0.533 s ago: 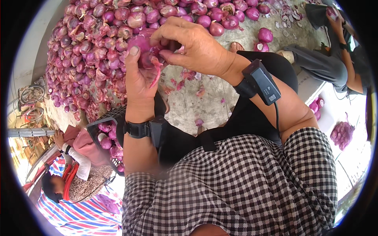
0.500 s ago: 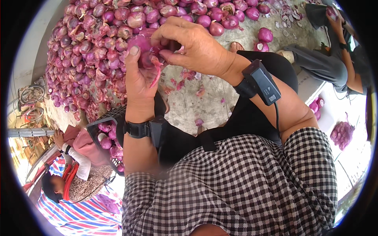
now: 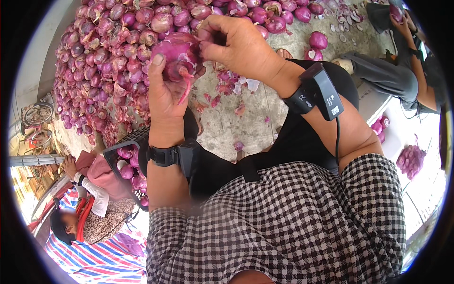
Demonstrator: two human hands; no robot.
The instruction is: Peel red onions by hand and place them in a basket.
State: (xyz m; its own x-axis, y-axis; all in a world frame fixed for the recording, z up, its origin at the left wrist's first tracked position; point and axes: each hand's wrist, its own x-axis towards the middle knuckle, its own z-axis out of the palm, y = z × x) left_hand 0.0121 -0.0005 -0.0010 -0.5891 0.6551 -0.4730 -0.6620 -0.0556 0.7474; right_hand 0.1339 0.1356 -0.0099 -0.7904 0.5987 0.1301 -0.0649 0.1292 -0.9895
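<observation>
A red onion rests in my left hand, whose thumb lies along its near left side. Its outer skin is partly loose, and a pink twisted strip of skin dangles from its near end toward my wrist. At the onion's right edge, the thumb and forefinger of my right hand are pinched together on the onion's papery skin; the fingertips partly hide the piece. Both wrists carry black strapped-on boxes.
A big heap of red onions fills the far left. Scraps of skin lie on the concrete floor. By my left forearm stands a black crate of onions. One person sits at left; another at far right holds an onion.
My right hand has moved slightly right, from over the onion to its edge, uncovering more of it. Pale skin scraps on the floor now show beneath my right hand.
</observation>
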